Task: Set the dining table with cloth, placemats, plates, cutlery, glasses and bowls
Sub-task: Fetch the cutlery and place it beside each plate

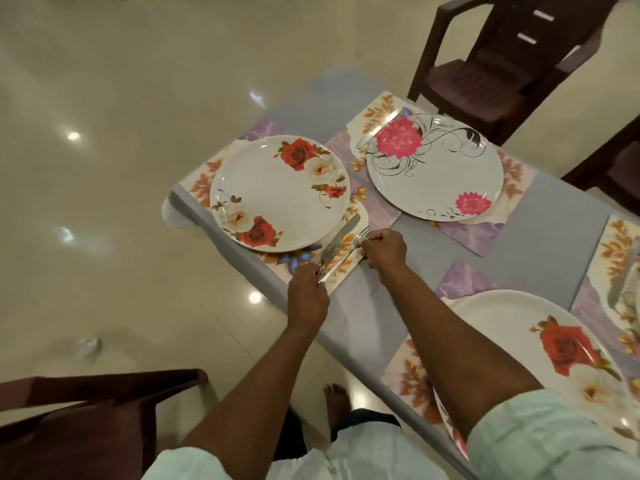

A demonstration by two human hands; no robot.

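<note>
A grey cloth point(540, 216) covers the table. A white plate with red roses point(277, 188) lies on a floral placemat point(202, 183) at the table's left corner. My left hand point(306, 289) grips a bundle of cutlery point(334, 245), a knife and forks, over the placemat just right of that plate. My right hand point(382, 249) pinches the neck of one fork point(363, 234) from the bundle. A second plate with pink flowers point(436, 171) sits on the far placemat point(516, 178). A third rose plate point(540, 355) lies near me on the right.
A dark wooden chair point(491, 71) stands behind the far side of the table. Another chair point(86, 417) is at the lower left by my legs. A further placemat point(620, 254) reaches the right edge. The glossy tiled floor point(104, 168) spreads to the left.
</note>
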